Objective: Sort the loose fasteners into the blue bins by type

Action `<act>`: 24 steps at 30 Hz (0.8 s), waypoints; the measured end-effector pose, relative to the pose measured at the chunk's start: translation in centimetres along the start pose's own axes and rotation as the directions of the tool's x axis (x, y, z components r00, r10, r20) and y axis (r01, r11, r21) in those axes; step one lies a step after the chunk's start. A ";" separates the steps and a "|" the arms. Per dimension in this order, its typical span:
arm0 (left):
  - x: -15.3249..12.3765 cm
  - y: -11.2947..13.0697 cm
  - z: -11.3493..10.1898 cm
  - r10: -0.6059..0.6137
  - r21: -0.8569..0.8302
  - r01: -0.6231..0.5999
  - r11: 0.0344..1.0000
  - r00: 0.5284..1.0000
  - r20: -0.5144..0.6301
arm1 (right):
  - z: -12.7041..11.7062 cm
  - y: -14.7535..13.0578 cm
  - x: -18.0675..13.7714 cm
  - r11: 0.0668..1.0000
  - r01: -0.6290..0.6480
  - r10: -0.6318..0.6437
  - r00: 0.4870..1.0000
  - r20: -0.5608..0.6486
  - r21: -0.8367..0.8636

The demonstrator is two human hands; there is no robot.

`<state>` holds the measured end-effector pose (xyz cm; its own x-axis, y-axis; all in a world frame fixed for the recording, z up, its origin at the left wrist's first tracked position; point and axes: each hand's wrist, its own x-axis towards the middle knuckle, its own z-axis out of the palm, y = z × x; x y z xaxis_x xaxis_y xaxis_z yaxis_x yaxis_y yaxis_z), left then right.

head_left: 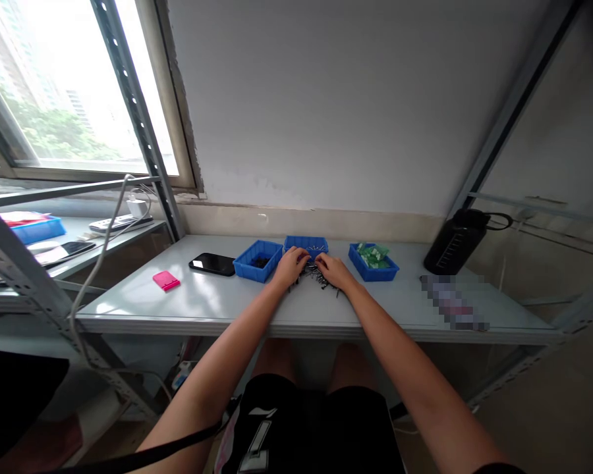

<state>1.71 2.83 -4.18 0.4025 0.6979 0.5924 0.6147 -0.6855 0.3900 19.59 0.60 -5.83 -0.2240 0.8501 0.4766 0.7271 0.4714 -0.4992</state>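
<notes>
My left hand (291, 264) and my right hand (335, 271) are close together over a loose pile of small dark metal pieces, which look like screws (319, 273), on the grey tabletop. The fingers of both hands are bent in a pinch; what is between them is too small to make out. Right behind the hands sits a blue bin (306, 243) with some small metal pieces in it. Left of my left hand is a second blue bin (257, 261) with small black parts. Off to the right stands a third blue bin (374, 263) holding green plastic packets (373, 254).
A black phone (212, 263) and a pink plastic case (167, 281) lie on the left of the table (217, 309). On the right are a black bottle (457, 242) and a blurred-out item (453, 303). Metal shelf posts (133, 112) frame both ends; a white cable hangs at left.
</notes>
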 end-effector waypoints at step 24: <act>-0.1 -0.4 0.3 0.044 0.034 -0.044 0.998 0.999 -0.010 | -0.5 -0.2 0.1 1.000 -0.016 0.014 0.996 -0.089 -0.021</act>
<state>1.61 3.13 -4.58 0.4227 0.6647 0.6160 0.6193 -0.7081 0.3392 19.75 0.50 -5.30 -0.1553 0.8325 0.5318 0.7438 0.4528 -0.4917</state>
